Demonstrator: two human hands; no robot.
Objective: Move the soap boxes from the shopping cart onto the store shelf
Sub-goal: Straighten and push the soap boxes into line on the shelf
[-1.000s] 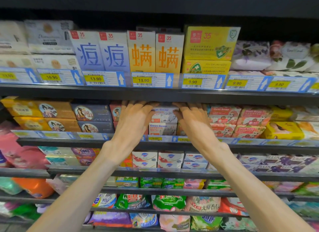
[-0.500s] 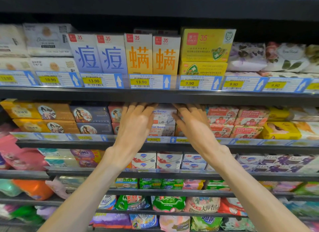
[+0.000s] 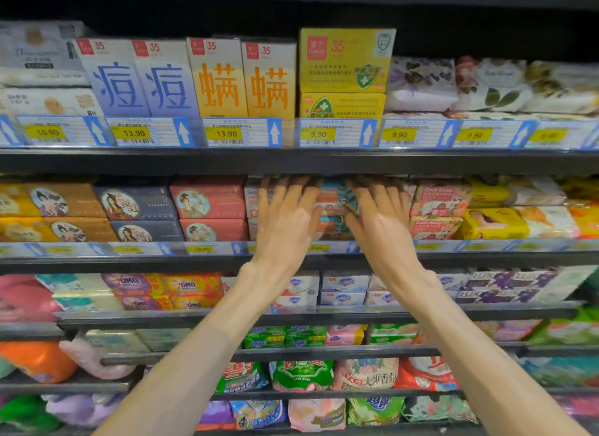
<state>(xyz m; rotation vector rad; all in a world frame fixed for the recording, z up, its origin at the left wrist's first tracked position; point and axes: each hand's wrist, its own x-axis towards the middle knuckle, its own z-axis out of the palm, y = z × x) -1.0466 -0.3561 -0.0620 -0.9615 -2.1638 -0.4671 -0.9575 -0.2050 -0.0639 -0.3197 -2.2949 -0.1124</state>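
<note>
**Teal and orange soap boxes, hands flat against them on the second shelf**

Teal-and-orange printed soap boxes (image 3: 335, 208) sit stacked mid-frame on the second shelf (image 3: 129, 262) from the top, right between the two hands. The left hand (image 3: 287, 223) is just left of the stack, fingers straight and spread, reaching up to the underside of the shelf above. The right hand (image 3: 381, 223) mirrors it on the right side, fingers straight too. Neither is curled round anything; they look pressed against the box fronts, though the motion blur makes exact contact hard to call.

Same shelf, going outward: pink Goat Soap boxes (image 3: 439, 208) just right of the right hand, then yellow boxes (image 3: 494, 223) further right. To the left are red boxes with a lady portrait (image 3: 209, 205), then dark blue ones (image 3: 137, 208), then tan ones at the left edge.

Top shelf holds upright lilac boxes (image 3: 139, 79), orange-lettered boxes (image 3: 243, 79) and a yellow pair (image 3: 345, 62) near centre, with price tags (image 3: 225, 133) underneath. Lower shelves have white boxed bars and bagged detergent.

Compared with a second ago, the hands have slid closer together, and the white Goat Soap boxes that showed between them are now mostly behind the left hand, with the teal ones in the gap instead.
</note>
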